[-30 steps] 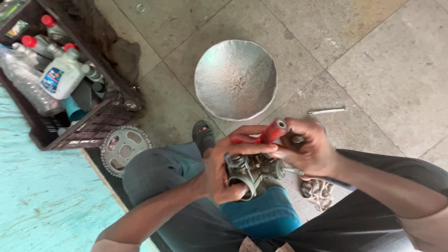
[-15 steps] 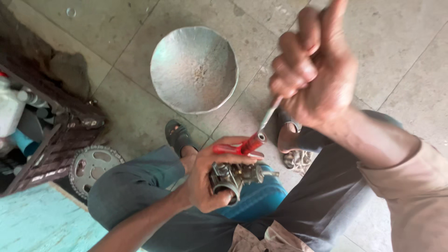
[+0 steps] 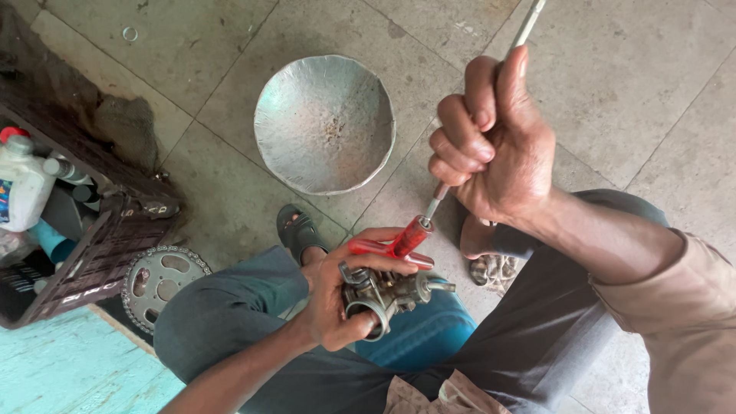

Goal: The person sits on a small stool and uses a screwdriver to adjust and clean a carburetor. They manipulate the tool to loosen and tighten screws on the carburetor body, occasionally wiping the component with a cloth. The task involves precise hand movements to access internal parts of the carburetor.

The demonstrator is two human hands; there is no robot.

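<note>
- The left hand (image 3: 337,295) holds a small metal engine part (image 3: 383,295), which looks like a carburettor, just above the person's lap. The fingers are closed around it, with the thumb on the top side and the other fingers under it.
- The engine part is grey and a little dirty. It has a round opening that faces down toward the camera and a short pipe that sticks out to the right.
- The right hand (image 3: 494,146) is raised higher and is closer to the camera. Its fingers are closed in a tight fist around a thin metal rod (image 3: 529,27).
- The rod comes out of the top of the fist and runs toward the top edge of the picture. Under the fist it goes down to a red piece (image 3: 410,238), which lies on top of the engine part and touches the left hand's thumb. I cannot tell if rod and red piece are one tool.
- The person sits low, with the knees apart, in grey trousers. A blue thing (image 3: 422,337) shows between the legs, under the engine part.
- A dented metal bowl (image 3: 326,123) stands on the stone floor (image 3: 215,69) in front of the person, well apart from both hands.
- One foot in a dark sandal (image 3: 295,230) is on the floor, between the bowl and the left knee.
- At the left, a dark plastic crate (image 3: 100,253) holds a white bottle (image 3: 23,188) with a red cap and other bottles.
- A toothed chain wheel (image 3: 161,284) lies flat on the floor just beside the crate.
</note>
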